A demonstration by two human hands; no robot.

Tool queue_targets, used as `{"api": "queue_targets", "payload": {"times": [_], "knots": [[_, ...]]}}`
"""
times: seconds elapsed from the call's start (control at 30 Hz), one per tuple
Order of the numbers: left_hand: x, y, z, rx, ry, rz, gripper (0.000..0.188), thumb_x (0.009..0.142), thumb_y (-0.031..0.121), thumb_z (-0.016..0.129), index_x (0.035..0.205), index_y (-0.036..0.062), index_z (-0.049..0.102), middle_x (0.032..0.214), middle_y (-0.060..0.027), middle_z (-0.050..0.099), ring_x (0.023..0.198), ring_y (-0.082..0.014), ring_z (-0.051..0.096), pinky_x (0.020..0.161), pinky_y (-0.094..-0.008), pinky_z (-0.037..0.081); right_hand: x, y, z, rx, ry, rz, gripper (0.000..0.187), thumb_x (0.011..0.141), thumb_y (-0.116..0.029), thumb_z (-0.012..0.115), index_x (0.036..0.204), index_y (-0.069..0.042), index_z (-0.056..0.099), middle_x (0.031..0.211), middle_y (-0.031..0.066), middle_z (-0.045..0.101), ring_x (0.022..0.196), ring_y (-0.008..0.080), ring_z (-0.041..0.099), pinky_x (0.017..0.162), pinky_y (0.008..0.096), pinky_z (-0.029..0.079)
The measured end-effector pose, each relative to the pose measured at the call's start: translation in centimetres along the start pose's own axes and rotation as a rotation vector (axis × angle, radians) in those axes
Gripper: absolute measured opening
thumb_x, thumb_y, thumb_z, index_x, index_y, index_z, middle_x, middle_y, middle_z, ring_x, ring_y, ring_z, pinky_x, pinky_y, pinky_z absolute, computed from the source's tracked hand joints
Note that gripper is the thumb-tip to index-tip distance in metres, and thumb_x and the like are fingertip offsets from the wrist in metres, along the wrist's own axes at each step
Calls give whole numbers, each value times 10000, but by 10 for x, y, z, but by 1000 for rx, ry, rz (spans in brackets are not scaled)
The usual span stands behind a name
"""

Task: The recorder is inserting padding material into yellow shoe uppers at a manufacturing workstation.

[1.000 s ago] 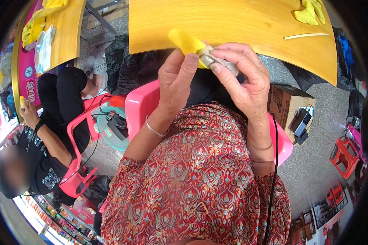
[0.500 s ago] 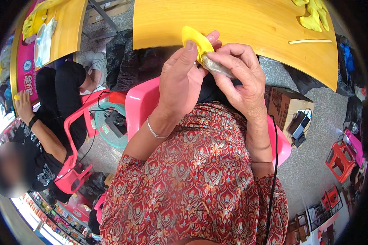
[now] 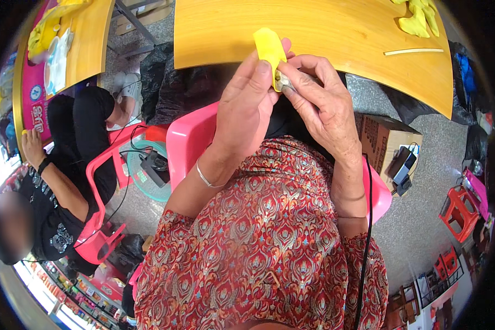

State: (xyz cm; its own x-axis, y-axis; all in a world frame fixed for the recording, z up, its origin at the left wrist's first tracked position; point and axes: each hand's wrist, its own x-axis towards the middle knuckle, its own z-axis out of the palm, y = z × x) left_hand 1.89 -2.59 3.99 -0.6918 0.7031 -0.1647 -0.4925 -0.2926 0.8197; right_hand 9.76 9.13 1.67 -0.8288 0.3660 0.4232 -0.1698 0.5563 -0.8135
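Note:
Both hands are raised in front of my body, close to the near edge of the yellow-brown table (image 3: 313,33). My left hand (image 3: 242,107) pinches a soft bright yellow piece (image 3: 268,45), seemingly cloth, between thumb and fingers; its top stands above the thumb. Against the lower right side of this piece, my right hand (image 3: 330,110) grips a small greyish-white wad (image 3: 283,81) with thumb and fingertips. The wad touches the yellow piece, and fingers cover most of it. Whether it sits inside or only against the piece, I cannot tell.
More yellow pieces (image 3: 417,23) and a thin pale strip (image 3: 413,51) lie at the table's right. A cardboard box (image 3: 380,137) stands on the floor at right. To the left, another person's hand (image 3: 33,147) rests by a second table (image 3: 85,38). A dark cable (image 3: 367,236) hangs beside my right arm.
The yellow piece has turned from a wide, cupped shape to a narrower upright one. My right hand has closed in on it, and less of the greyish-white wad shows.

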Motion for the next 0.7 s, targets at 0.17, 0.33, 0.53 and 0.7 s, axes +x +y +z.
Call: {"api": "queue_targets", "payload": {"times": [0.17,0.33,0.53,0.7], "knots": [[-3,-7,-3,175,102,127,428,986,117,495,1377,-5,371,1365,-136,450,1245,-216,457,1026,-353,386,-4,8,6,328,-48,61,345,830,8,645,1173,-29,649,1009,106,599,928,210,622,796,274,494],[-5,-3,-15,937,245,795,390,799,-13,710,1150,13,543,1162,-122,530,1046,-207,529,889,-300,442,-3,7,3,360,19,92,359,826,23,637,1182,-21,644,1004,103,606,900,197,613,785,266,487],[2,5,-11,1158,187,684,187,742,-4,746,888,38,637,850,-86,603,776,-246,582,683,-314,471,-4,7,4,313,26,64,360,827,11,641,1186,-18,641,1006,105,603,885,198,607,774,265,484],[7,4,-11,1288,142,752,151,755,-39,704,860,27,618,831,-99,608,723,-241,585,627,-315,471,-4,7,2,320,8,92,339,839,3,636,1179,2,637,1014,104,599,885,194,605,771,266,484]]}}
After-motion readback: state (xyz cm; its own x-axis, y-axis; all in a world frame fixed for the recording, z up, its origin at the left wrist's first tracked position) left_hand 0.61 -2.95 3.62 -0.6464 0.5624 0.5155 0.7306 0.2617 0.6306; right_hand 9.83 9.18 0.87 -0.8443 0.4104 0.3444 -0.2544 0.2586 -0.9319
